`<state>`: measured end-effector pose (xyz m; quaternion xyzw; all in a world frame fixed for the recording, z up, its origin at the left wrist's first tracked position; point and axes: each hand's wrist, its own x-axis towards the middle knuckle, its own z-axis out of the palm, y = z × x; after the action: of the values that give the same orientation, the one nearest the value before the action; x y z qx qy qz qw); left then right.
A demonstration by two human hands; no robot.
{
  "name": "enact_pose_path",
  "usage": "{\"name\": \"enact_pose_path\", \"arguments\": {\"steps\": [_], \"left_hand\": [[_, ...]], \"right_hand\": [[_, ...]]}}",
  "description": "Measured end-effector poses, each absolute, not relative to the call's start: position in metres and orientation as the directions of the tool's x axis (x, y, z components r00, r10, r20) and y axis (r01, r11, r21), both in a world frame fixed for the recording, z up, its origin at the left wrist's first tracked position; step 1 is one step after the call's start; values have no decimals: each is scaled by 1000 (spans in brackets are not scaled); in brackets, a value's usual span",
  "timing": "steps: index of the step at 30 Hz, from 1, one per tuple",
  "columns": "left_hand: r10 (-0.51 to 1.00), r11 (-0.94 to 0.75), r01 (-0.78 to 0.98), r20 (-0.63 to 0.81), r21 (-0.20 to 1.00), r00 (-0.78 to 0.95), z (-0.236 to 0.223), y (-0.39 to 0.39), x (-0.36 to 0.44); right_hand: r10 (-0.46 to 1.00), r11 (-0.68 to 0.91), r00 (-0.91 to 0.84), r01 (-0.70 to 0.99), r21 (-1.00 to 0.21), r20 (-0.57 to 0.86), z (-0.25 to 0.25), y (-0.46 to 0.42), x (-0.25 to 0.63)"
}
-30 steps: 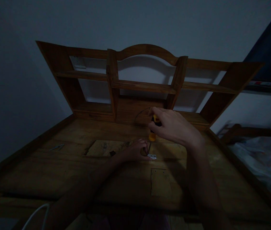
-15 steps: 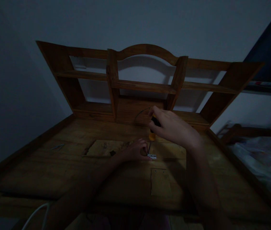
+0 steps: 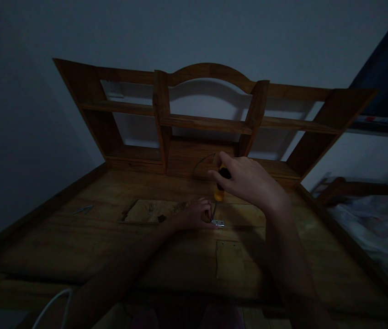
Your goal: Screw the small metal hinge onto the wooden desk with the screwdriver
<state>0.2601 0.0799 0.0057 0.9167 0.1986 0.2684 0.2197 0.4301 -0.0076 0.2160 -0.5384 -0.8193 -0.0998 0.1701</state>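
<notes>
"What had changed?"

"The right grip (image 3: pixel 252 180) had loosened slightly, lightening its hold around the screwdriver (image 3: pixel 219 195)."

"The left grip (image 3: pixel 195 215)?"

"Curled at the metal plate (image 3: pixel 220 223) on the bench (image 3: pixel 94 242); its hold wasn't clear."

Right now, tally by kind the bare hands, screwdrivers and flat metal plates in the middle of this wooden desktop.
Bare hands, left hand and right hand: 2
Yellow-and-black screwdriver: 1
Small silver metal plate with holes: 1
Total: 4
</notes>
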Motion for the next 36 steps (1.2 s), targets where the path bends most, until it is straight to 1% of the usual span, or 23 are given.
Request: {"name": "enact_pose_path", "arguments": {"steps": [2,6,11,15,17,22,27,32,34,36], "left_hand": [[489,-821,255,398,511,776,5,80,260],[487,-821,250,401,513,776,3,81,260],[473,-832,239,417,500,776,3,81,260],[485,-824,251,402,508,777,2,81,260],[488,-822,251,404,511,774,1,81,261],[489,-821,258,395,509,778,0,82,260],[472,-832,224,437,508,766,-1,83,261],[457,-840,208,447,501,769,2,82,261],[457,-839,204,447,505,769,3,82,261],[465,-835,217,438,506,769,3,81,261]], "right_hand": [[843,406,-363,913,-27,397,215,-6,431],[824,495,-435,865,-88,363,216,-6,434],[856,393,-357,919,-24,375,216,-7,435],[824,494,-429,864,-98,371,215,-5,435],[811,525,-453,843,-116,370,214,-5,435],[839,448,-391,891,-73,377,212,-4,434],[828,504,-440,856,-117,347,215,-6,436],[861,394,-361,919,-21,357,217,-8,436],[855,408,-371,913,-28,364,216,-7,437],[837,469,-416,880,-74,356,216,-6,438]]}}
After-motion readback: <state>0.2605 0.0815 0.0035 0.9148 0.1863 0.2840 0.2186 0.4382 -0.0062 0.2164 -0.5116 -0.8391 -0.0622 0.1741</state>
